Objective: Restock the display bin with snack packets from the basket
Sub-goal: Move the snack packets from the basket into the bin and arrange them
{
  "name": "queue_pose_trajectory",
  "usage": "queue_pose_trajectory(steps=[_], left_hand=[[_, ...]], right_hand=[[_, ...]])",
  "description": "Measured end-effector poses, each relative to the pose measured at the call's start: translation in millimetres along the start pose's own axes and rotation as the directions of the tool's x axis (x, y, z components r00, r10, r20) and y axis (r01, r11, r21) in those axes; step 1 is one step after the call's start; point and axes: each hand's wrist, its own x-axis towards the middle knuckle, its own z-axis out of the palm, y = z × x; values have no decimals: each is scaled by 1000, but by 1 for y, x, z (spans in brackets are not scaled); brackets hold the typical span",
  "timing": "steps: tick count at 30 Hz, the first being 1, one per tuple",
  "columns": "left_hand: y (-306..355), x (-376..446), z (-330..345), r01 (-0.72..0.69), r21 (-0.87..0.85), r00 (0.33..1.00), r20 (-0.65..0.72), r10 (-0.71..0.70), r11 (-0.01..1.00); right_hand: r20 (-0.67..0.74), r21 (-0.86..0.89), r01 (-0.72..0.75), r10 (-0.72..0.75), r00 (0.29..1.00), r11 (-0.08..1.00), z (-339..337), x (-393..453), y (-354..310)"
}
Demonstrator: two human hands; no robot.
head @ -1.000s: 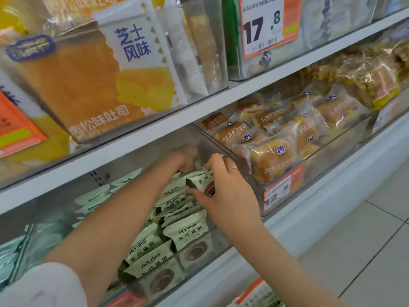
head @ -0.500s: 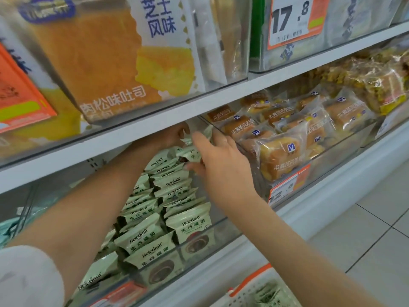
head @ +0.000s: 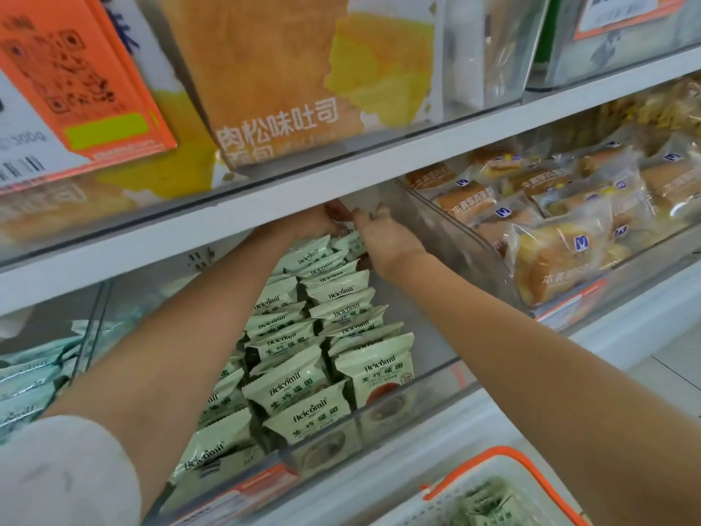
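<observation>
Pale green snack packets (head: 303, 381) stand in rows inside the clear display bin (head: 436, 368) on the lower shelf. Both my arms reach to the back of the bin, under the shelf above. My left hand (head: 322, 222) curls its fingers round the rearmost snack packet (head: 347, 230), with its fingertips partly hidden by the shelf edge. My right hand (head: 383, 237) lies beside it, thumb and loose fingers touching the same packet. The white basket (head: 504, 459) with an orange rim sits at the bottom right, and green packets (head: 481, 503) lie in it.
A white shelf board (head: 341, 180) hangs low over the bin's back. To the right, a clear bin of wrapped bread rolls (head: 550, 252) adjoins it. A bin of pale blue packets (head: 26, 377) is at the left. Toast boxes (head: 288, 89) fill the upper shelf.
Both hands have pushed deeper toward the back of the bin with the packet. The view has moved closer and lower, bringing the basket into sight.
</observation>
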Motion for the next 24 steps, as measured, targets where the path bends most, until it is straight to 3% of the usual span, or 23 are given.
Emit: queue_pose_trajectory(steps=[4, 8, 10, 14, 18, 24], left_hand=[[1, -9, -3, -42, -91, 996, 77, 49, 995], [-6, -10, -13, 24, -145, 998, 60, -15, 989], [-11, -14, -16, 15, -160, 999, 36, -10, 987], [-16, -31, -17, -9, -85, 986, 168, 24, 996], [-15, -30, -10, -48, -81, 989, 136, 59, 996], [-17, -30, -9, 8, -140, 990, 139, 12, 990]], right_hand=[[-68, -259, 34, -53, 996, 965, 1, -1, 0], [-125, -437, 65, -132, 983, 897, 5, 5, -1], [-117, -428, 63, -124, 985, 902, 8, 6, 0], [-122, -316, 29, -71, 990, 948, 5, 1, 0], [-106, -305, 68, -104, 989, 950, 3, -1, 1], [-109, -233, 15, -41, 993, 972, 8, 2, -2]])
